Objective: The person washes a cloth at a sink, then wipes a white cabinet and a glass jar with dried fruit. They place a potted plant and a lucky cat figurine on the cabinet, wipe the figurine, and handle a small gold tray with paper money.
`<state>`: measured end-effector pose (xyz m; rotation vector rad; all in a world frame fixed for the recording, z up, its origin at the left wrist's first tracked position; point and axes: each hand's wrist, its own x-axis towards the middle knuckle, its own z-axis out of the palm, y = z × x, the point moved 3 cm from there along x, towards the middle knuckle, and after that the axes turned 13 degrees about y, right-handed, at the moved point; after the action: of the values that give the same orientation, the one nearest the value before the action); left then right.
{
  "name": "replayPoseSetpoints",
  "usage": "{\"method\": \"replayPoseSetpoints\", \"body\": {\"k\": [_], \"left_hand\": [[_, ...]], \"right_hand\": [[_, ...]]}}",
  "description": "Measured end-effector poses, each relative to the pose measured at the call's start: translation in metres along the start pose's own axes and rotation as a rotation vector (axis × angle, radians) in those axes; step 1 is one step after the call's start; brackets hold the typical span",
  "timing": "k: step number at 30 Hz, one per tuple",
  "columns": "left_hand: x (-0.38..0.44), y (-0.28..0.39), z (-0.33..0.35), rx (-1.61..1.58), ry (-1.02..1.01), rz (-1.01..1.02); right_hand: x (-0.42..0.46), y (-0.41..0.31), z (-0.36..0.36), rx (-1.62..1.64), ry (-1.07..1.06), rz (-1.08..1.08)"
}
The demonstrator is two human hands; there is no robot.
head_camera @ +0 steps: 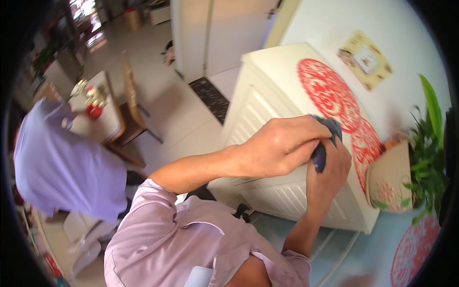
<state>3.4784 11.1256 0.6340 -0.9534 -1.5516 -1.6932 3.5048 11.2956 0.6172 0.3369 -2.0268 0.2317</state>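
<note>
A small dark grey cloth-like item (331, 130), with a little purple on it, is gripped between my two hands above a white cabinet. My left hand (287, 145) pinches it from the left, fingers bent over it. From below, my right hand (331, 158) holds it, and part of the dark item shows between the fingers. The hands touch each other. What exactly the item is, I cannot tell.
The white cabinet (272, 57) bears red paper-cut decorations (328, 91) and a woven planter (389, 175) with green leaves. A lavender cloth (68, 161) covers something at left, near a table (109, 89) and a wooden chair (131, 118).
</note>
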Motion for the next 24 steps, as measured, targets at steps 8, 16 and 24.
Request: {"method": "replayPoseSetpoints", "body": {"k": [8,16,24], "left_hand": [[-0.039,0.014,-0.078,0.389,0.261,0.28],[-0.06,-0.059,-0.159,0.61,0.15,0.016],[-0.079,-0.158,-0.312,0.958,0.026,-0.389]], "right_hand": [[-0.045,-0.074,0.081,1.028,-0.571,0.45],[-0.078,-0.117,0.186,1.194,-0.964,0.832],[-0.111,-0.138,0.274,1.037,-1.018,1.098]]}}
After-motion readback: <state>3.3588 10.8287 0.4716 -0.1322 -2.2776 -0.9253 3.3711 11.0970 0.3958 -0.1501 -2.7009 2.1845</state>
